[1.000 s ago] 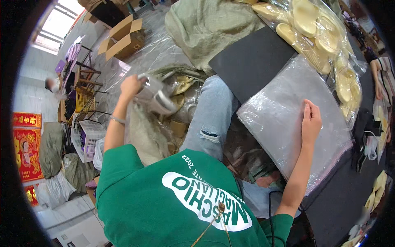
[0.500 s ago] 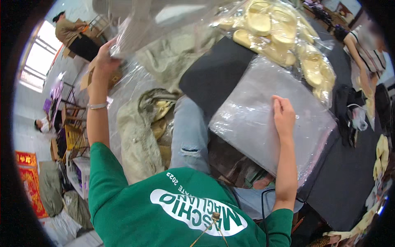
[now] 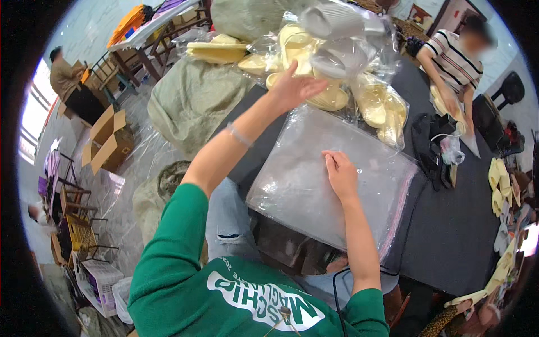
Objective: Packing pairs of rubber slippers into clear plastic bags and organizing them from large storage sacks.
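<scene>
My left hand (image 3: 296, 91) reaches across to the far side of the table, fingers spread with nothing in them. Just past it, a pair of grey slippers (image 3: 339, 39) in a clear bag is over a heap of bagged yellow slippers (image 3: 379, 104); whether it rests on them cannot be told. On a stack of flat clear plastic bags (image 3: 303, 168) in front of me lies my right hand (image 3: 341, 175), its fingers extended, loosely bent and close together. No held object shows in it.
A dark cloth covers the table (image 3: 455, 224). A pale green sack (image 3: 191, 104) stands beyond its left edge, and an open cardboard box (image 3: 109, 140) sits on the floor. At right, another person (image 3: 455, 62) handles a bagged yellow item. Black straps (image 3: 432, 146) lie between us.
My left hand has swung from the far left to the slipper heap and let go of the bagged grey slippers. The right hand stays on the bag stack; the view has shifted.
</scene>
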Demonstrator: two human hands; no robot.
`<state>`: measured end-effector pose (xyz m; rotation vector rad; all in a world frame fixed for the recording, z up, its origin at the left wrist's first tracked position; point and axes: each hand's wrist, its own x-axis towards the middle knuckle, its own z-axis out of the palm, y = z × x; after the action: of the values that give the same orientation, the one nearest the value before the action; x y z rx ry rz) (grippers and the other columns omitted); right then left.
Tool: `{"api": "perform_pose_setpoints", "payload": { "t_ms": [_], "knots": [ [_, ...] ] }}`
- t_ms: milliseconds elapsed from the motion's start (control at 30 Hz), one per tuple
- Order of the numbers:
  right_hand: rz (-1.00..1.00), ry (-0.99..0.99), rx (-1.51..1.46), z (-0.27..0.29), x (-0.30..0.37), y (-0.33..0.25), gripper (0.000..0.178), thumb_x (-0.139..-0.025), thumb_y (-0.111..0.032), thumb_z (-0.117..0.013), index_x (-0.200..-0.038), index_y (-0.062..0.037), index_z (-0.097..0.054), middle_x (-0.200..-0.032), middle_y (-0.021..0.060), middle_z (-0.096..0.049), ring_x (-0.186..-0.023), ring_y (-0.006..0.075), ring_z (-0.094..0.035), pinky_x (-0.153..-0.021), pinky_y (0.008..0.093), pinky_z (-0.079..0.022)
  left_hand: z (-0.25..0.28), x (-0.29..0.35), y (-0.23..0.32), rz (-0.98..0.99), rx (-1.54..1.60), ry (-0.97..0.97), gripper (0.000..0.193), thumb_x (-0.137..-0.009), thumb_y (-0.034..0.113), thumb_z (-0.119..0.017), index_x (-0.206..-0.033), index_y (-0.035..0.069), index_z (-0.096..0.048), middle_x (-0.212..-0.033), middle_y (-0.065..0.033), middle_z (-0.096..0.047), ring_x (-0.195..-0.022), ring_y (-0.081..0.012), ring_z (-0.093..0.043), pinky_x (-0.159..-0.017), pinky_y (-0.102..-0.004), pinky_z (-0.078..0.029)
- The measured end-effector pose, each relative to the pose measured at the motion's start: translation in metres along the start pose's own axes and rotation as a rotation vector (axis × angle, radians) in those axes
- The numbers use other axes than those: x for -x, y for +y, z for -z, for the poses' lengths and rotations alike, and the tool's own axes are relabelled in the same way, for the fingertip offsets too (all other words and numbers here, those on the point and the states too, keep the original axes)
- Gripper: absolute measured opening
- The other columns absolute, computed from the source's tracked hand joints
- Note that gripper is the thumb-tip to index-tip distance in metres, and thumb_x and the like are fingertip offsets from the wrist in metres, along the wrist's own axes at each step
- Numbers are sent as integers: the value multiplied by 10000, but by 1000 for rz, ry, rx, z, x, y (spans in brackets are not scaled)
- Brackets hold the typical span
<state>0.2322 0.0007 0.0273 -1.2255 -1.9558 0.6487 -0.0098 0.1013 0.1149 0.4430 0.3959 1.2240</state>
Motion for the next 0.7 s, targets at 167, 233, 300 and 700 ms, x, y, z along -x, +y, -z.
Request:
{"api": "perform_pose_setpoints", "payload": {
  "t_ms": [167, 233, 300, 700],
  "knots": [
    [1, -73, 13, 0, -1, -9, 167, -902, -202, -533, -957, -128, -673, -885, 70, -622, -791, 256, -607, -699, 352, -470, 20, 99, -25, -204, -601, 166, 375, -968, 265, -488, -1205, -25, -491, -1068, -128, -626, -949, -217, -646, -800, -322, -525],
    [31, -53, 45, 1, -6, -8, 178, -910, -195, -523, -972, -115, -669, -927, 84, -624, -823, 262, -609, -721, 348, -473, 38, 141, -24, -365, -719, 280, 302, -969, 242, -492, -1127, -9, -544, -951, -99, -641, -856, -189, -653, -735, -285, -515],
    [32, -46, 48, 2, -1, -4, 193, -920, -186, -510, -988, -89, -663, -955, 96, -624, -853, 262, -607, -757, 342, -472, 60, 181, -27, -569, -742, 453, 262, -966, 224, -503, -1045, -10, -591, -739, -48, -622, -678, -134, -619, -611, -244, -470],
    [60, -122, 27, -1, 0, -13, 219, -935, -139, -485, -1034, -24, -644, -939, 91, -627, -871, 220, -595, -783, 301, -459, 402, 482, -218, 70, -1562, 1395, 310, -882, 283, -485, -848, 24, -652, -812, -179, -662, -768, -361, -630, -719, -459, -475]
  ]
}}
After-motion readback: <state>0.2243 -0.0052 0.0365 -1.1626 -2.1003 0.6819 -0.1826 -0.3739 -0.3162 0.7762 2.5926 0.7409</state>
